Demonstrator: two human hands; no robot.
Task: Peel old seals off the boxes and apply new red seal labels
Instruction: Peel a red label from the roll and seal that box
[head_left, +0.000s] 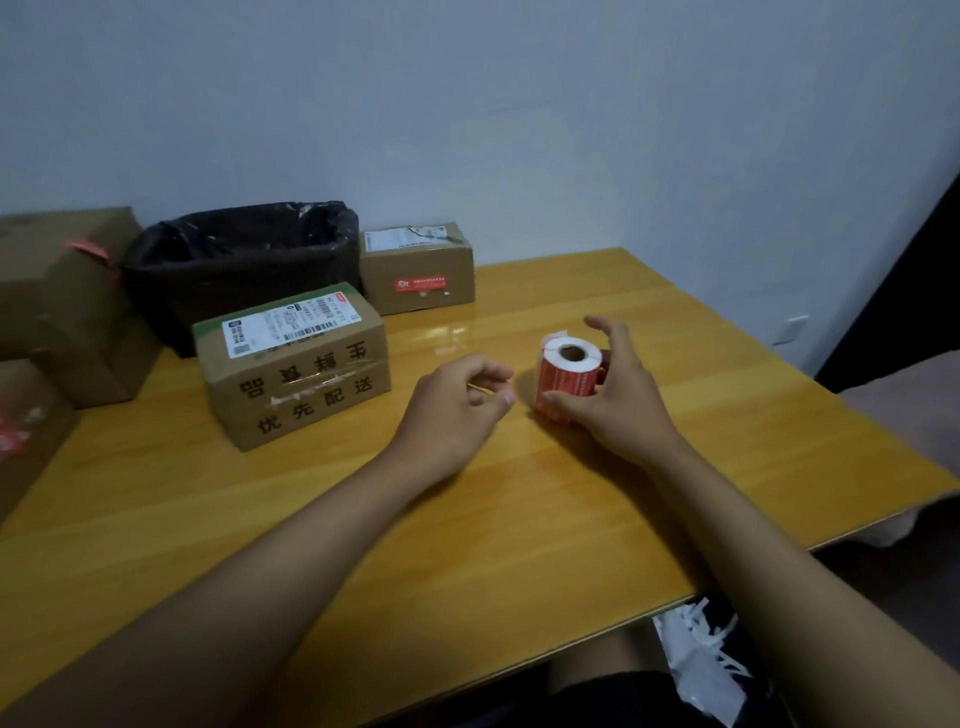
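Observation:
A roll of red seal labels (566, 376) stands on end on the wooden table (519, 519), its white core facing up. My right hand (613, 395) curls around the roll, thumb on its near side and fingers over its far side. Just left of the roll, my left hand (457, 405) hovers with fingers loosely curled and holds nothing. A cardboard box with black printed characters (293, 366) and a white shipping label sits to the left, with torn clear tape across its front. A smaller cardboard box (418, 267) at the back carries a red seal label (421, 283).
A bin lined with a black bag (239, 260) stands behind the printed box. More cardboard boxes (67, 306) are stacked at the far left. The wall runs along the table's back edge. A white bag (701, 660) lies below the near table edge.

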